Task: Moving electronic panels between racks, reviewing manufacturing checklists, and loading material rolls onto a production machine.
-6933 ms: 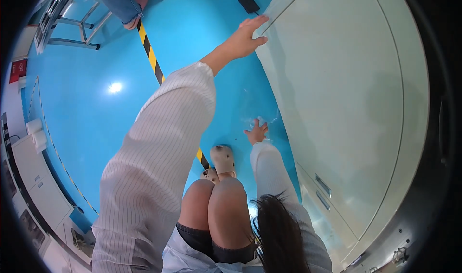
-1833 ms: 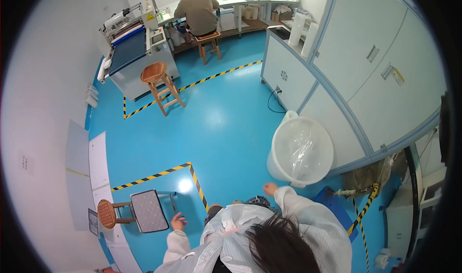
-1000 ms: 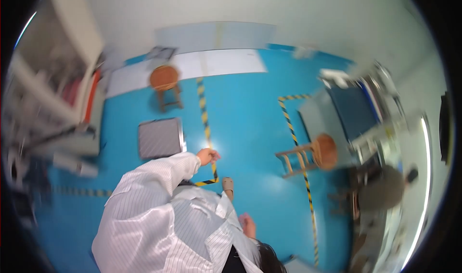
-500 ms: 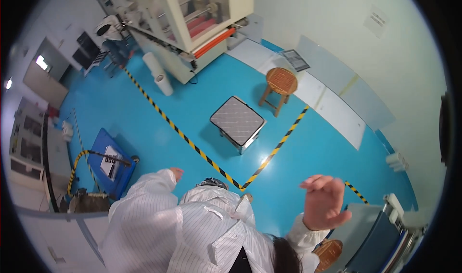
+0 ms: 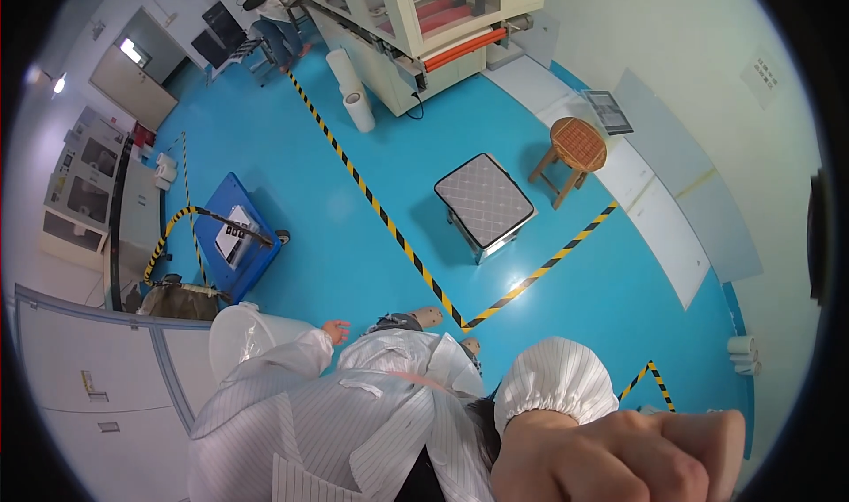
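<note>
White-sleeved, my left hand [image 5: 335, 331] hangs loosely open just right of the white bin [image 5: 250, 336], while my right hand [image 5: 619, 456], clenched and empty, is well apart at near right.

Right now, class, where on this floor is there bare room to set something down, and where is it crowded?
Bare blue floor lies right of the striped tape, below the padded stool and round stool. Another bare strip lies between tape and blue cart. Crowded: by the bin near the left hand, and beside the machine.
</note>
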{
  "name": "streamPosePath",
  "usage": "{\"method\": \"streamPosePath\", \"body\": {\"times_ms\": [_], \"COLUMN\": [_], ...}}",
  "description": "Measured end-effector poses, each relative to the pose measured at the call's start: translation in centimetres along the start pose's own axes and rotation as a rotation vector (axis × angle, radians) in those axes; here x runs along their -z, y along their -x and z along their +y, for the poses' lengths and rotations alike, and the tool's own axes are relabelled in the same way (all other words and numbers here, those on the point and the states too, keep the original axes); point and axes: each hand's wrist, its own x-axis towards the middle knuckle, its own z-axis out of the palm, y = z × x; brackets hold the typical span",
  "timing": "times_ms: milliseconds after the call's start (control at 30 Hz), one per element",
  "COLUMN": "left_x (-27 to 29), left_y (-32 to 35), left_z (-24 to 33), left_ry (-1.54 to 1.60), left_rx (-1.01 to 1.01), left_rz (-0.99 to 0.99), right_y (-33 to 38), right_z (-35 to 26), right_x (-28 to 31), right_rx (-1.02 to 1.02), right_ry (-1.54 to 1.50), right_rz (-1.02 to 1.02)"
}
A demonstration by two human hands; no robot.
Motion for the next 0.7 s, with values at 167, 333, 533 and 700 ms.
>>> {"method": "streamPosePath", "body": {"times_ms": [167, 333, 533, 700], "left_x": [-3.6, -8.7, -14.7, -17.9], "left_y": [1.7, -0.7, -3.5, -5.4], "left_z": [-0.5, 4.7, 14.3, 20.3], "left_ry": [-0.195, -0.427, -0.474, -0.426], "left_rx": [-0.092, -0.273, -0.399, -0.237], "left_rz": [-0.038, -0.140, -0.325, -0.376], "right_y": [-0.5, 1.8, 3.4, 0.0], "right_z": [-2.4, -5.9, -11.1, -15.4], "right_x": [1.9, 0.6, 3.3, 10.4], "right_rx": [-0.116, -0.019, 0.217, 0.372], "right_ry": [-0.026, -0.053, 0.107, 0.302], "right_rz": [-0.193, -0.213, -0.335, -0.475]}}
